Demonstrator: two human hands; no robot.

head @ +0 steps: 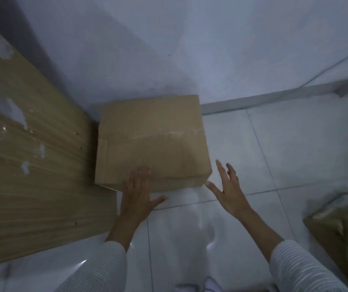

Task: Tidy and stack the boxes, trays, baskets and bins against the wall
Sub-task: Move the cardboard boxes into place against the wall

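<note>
Both hands reach for a closed cardboard box (152, 142) set on the white tiled floor (274, 148) against the pale wall (168, 49): the left hand (137, 192) lies flat, fingers together, on its near edge, the right hand (227, 188) spread open by its corner. A wooden panel (32, 165) flanks the box; a second brown box (341, 234) is cut off at right, blurred.

Brown cardboard box (152, 140), white floor tiles (274, 148)

Under my left fingers (141, 175): matt cardboard box (152, 140), taped seam. Left of them, chipped wood-grain panel (32, 165). Below, glossy tile floor (274, 154).
</note>
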